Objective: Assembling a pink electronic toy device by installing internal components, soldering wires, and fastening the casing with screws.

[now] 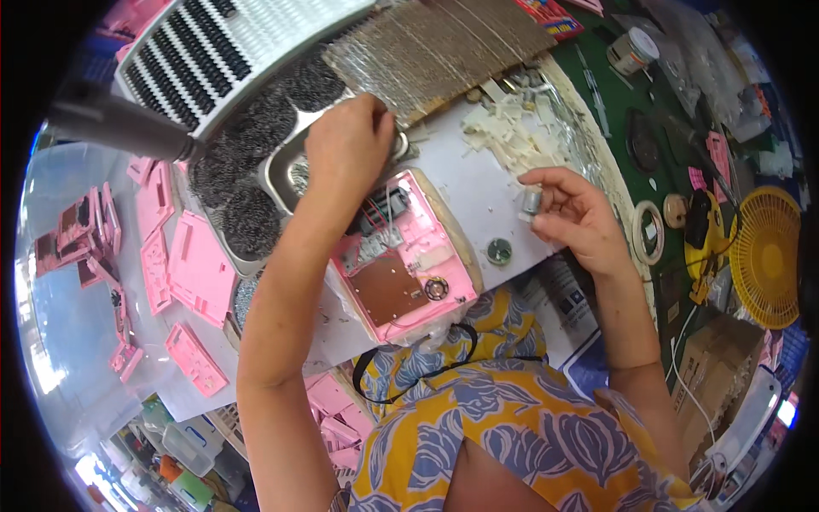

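An opened pink plastic device shell (401, 264) lies on the white work surface (478, 183) in front of me, showing a brown circuit board, wires and a small round speaker. My left hand (348, 147) reaches over its far end, fingers curled down toward the wires and a metal tray (286, 175); whether it holds anything is hidden. My right hand (576, 218) is to the right of the shell and pinches a small silver cylindrical part (532, 201) between thumb and fingers. A small round dark disc (499, 251) lies on the surface between shell and right hand.
Several loose pink shell halves (196, 264) lie at left. Steel-wool pads (247, 222) fill the tray. Beyond are a pile of cream plastic scraps (512, 136), a corrugated cardboard sheet (435, 47) and a white slatted grille (222, 43). At right sit tape rolls (650, 230) and a yellow fan guard (766, 256).
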Action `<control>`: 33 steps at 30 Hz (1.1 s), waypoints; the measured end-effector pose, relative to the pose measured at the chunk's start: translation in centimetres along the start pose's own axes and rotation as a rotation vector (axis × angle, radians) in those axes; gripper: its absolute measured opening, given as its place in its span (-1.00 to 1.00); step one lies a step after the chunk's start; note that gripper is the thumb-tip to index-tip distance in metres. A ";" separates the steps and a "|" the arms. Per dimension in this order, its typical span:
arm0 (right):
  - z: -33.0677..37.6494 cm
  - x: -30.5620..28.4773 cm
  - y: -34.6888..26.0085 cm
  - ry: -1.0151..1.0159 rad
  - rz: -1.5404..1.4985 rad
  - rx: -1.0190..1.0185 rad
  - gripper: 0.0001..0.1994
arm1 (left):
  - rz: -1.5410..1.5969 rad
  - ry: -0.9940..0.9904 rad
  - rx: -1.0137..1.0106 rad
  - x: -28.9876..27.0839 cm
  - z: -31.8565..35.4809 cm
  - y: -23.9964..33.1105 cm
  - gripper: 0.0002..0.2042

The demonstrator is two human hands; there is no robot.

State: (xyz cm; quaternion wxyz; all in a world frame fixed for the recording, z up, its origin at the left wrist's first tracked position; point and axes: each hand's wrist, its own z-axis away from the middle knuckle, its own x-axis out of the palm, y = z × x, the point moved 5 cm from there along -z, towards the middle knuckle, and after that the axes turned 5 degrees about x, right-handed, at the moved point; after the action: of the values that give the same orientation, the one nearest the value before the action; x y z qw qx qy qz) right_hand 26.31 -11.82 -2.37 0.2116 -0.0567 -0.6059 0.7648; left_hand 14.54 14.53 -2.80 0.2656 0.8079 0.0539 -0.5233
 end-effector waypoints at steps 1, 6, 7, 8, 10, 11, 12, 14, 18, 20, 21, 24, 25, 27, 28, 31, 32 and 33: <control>0.2 -0.2 -0.1 0.019 0.129 -0.014 -0.54 | -0.027 0.021 0.028 0.0 0.2 0.0 -0.81; 1.9 0.5 1.1 0.084 0.556 -0.039 -0.61 | -0.096 0.218 0.176 -2.2 1.4 1.4 -0.89; 2.0 0.6 1.4 0.067 0.579 -0.017 -0.61 | -0.009 0.256 0.167 -3.4 1.9 2.3 -0.90; 2.4 0.6 1.5 0.058 0.603 0.006 -0.60 | 0.085 0.293 0.164 -4.8 2.6 3.7 -0.91; 2.5 0.9 1.9 0.038 0.638 0.024 -0.61 | 0.219 0.319 0.172 -7.0 4.9 5.8 -0.90; 2.3 1.4 2.1 0.026 0.686 0.024 -0.60 | 0.262 0.311 0.179 -7.7 6.5 6.4 -0.87; 2.0 1.8 2.1 0.016 0.735 0.019 -0.60 | 0.348 0.291 0.194 -7.9 8.0 6.9 -0.87; 1.7 2.6 2.3 0.010 0.903 -0.059 -0.61 | 0.510 0.181 0.136 -8.3 10.6 7.7 -0.86; 1.6 5.0 2.0 0.004 1.252 -0.167 -0.64 | 0.869 -0.012 -0.119 -7.8 14.9 8.2 -0.84; 1.5 5.5 1.9 -0.009 1.288 -0.178 -0.62 | 0.917 -0.059 -0.107 -6.9 16.3 7.8 -0.84; 1.5 5.1 1.9 -0.015 1.264 -0.212 -0.61 | 0.905 -0.053 -0.095 -6.6 16.7 7.7 -0.83; 1.4 3.2 1.1 -0.056 0.932 0.100 -0.54 | 0.887 -0.045 -0.109 -5.8 17.8 7.9 -0.82; 1.4 2.8 1.2 -0.077 0.776 0.269 -0.51 | 0.945 -0.035 -0.157 -5.4 18.1 8.0 -0.83; 2.4 4.2 0.7 -0.115 0.424 0.147 -0.49 | 1.066 -0.024 -0.236 -4.6 18.3 8.3 -0.83; 2.7 5.9 0.5 -0.139 0.247 0.147 -0.50 | 1.082 -0.027 -0.222 -4.2 18.5 8.3 -0.82; 2.7 9.4 1.0 -0.236 -0.053 0.225 -0.51 | 1.163 -0.026 -0.371 -3.6 19.0 8.6 -0.71; 2.4 9.8 1.5 -0.255 -0.099 0.206 -0.51 | 1.193 -0.017 -0.375 -3.5 19.1 8.6 -0.68; 2.1 10.0 2.0 -0.272 -0.144 0.188 -0.52 | 1.223 -0.008 -0.379 -3.4 19.2 8.5 -0.64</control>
State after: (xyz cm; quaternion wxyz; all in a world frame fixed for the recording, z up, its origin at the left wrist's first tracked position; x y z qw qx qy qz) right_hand 16.01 -10.14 -1.97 0.1862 0.1111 -0.5574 0.8015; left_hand 0.37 -1.39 -2.62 0.6546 0.6299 -0.3262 -0.2615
